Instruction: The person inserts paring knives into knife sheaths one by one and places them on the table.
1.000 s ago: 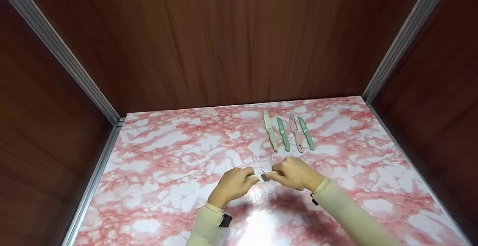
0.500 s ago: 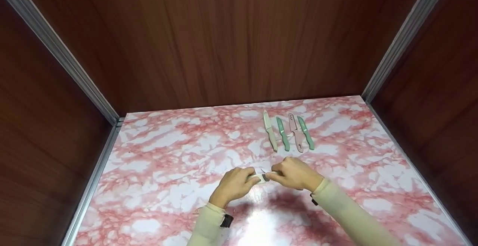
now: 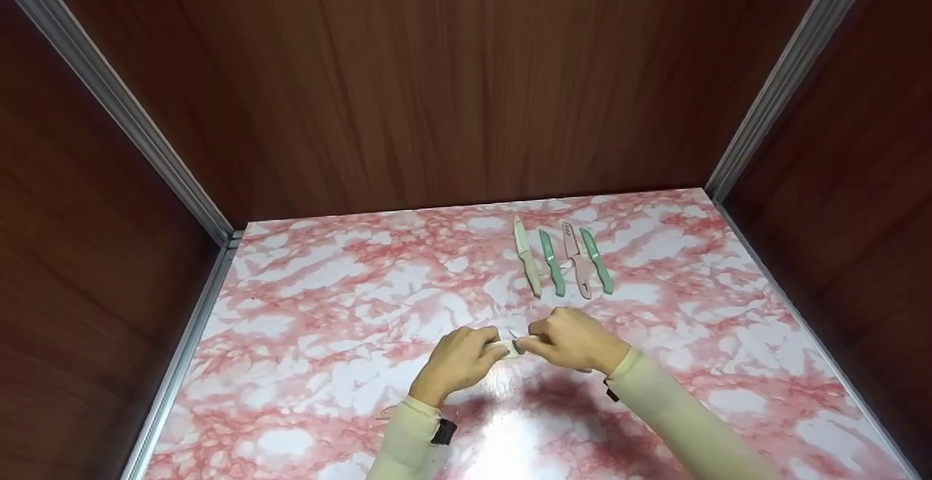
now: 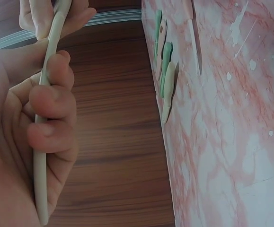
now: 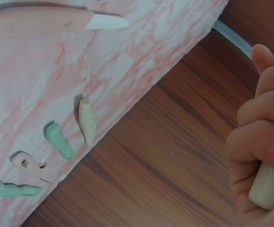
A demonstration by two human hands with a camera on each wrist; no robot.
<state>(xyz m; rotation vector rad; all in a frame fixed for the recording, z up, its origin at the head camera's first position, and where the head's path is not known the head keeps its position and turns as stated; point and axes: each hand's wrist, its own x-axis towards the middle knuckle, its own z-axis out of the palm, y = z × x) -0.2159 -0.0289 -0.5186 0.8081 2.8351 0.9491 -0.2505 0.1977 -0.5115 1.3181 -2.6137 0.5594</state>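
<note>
Both hands hold a cream knife (image 3: 509, 349) crosswise over the table, with a dark strip showing between them. My left hand (image 3: 455, 362) curls its fingers round the slim, sheath-like blade end (image 4: 40, 175), its thumb along the top. My right hand (image 3: 575, 339) grips the handle (image 5: 268, 187), whose rounded butt sticks out below the little finger. Beneath the hands lies a pink-handled knife (image 5: 42, 21) with a bare white blade, mostly hidden in the head view.
A cream knife (image 3: 528, 256), two green knives, one of them the outer green knife (image 3: 598, 260), and a pink knife (image 3: 579, 261) lie side by side at the back right. Wooden walls (image 3: 466, 79) enclose the marbled table (image 3: 328, 305). Beside the left sleeve shows a thin pinkish edge (image 3: 386, 412).
My left hand has edged slightly right toward my right hand, and the dark strip between them looks narrower. The knives on the table stay put.
</note>
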